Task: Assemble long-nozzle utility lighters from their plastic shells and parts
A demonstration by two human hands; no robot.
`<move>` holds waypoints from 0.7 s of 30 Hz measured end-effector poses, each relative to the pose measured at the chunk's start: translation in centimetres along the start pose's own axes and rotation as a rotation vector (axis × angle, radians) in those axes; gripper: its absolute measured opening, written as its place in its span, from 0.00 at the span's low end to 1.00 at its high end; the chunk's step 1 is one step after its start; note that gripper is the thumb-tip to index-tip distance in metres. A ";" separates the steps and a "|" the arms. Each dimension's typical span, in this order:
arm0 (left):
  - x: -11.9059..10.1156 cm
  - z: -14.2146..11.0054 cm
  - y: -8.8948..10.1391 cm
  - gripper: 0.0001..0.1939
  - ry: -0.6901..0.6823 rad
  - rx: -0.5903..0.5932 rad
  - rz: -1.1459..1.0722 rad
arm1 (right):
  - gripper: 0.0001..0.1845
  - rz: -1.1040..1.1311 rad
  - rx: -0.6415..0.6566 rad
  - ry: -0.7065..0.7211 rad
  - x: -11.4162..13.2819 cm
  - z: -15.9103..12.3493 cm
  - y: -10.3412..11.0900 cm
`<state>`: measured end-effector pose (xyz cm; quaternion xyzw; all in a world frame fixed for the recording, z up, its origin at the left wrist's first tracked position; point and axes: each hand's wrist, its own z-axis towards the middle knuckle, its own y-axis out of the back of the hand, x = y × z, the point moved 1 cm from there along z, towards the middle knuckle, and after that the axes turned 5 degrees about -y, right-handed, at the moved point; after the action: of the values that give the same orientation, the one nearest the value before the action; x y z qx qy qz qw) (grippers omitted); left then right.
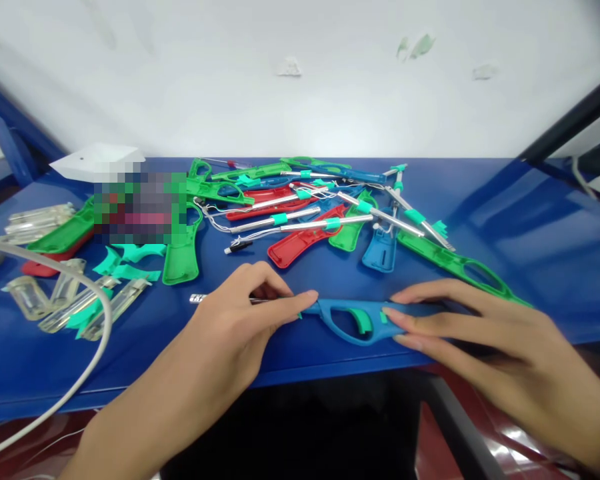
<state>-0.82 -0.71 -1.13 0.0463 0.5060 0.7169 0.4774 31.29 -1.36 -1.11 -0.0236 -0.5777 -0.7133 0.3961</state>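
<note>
My left hand pinches the front of a blue stick lighter where the metal barrel meets the handle. The perforated barrel tip sticks out to the left beyond that hand. My right hand grips the handle's rear between thumb and fingers and covers much of it. A green trigger shows inside the finger loop. The lighter lies level, close above the table's front. Just behind it are a red handle half, a blue handle half and metal barrels with green pieces and white wires.
On the blue table, clear fuel tanks and green triggers lie left, near green handle halves. A white cable arcs across the left front. A screwdriver and white box lie behind; one patch is pixelated.
</note>
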 end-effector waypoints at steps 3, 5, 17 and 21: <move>-0.3 -0.1 0.2 0.21 0.045 0.034 0.011 | 0.09 -0.018 -0.010 0.007 0.1 0.0 0.0; -0.5 -0.3 0.3 0.16 0.038 0.030 0.024 | 0.10 -0.029 -0.012 0.008 0.2 0.1 0.1; -0.4 0.0 -0.5 0.12 -0.184 0.041 0.196 | 0.10 -0.130 0.039 0.060 1.1 -0.1 0.3; -0.3 0.3 -0.3 0.10 -0.184 0.037 0.177 | 0.09 -0.129 0.042 0.104 1.1 0.1 0.1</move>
<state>-0.34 -0.72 -1.13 0.1653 0.4670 0.7395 0.4557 30.48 -1.85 -0.45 0.0588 -0.5715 -0.7254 0.3792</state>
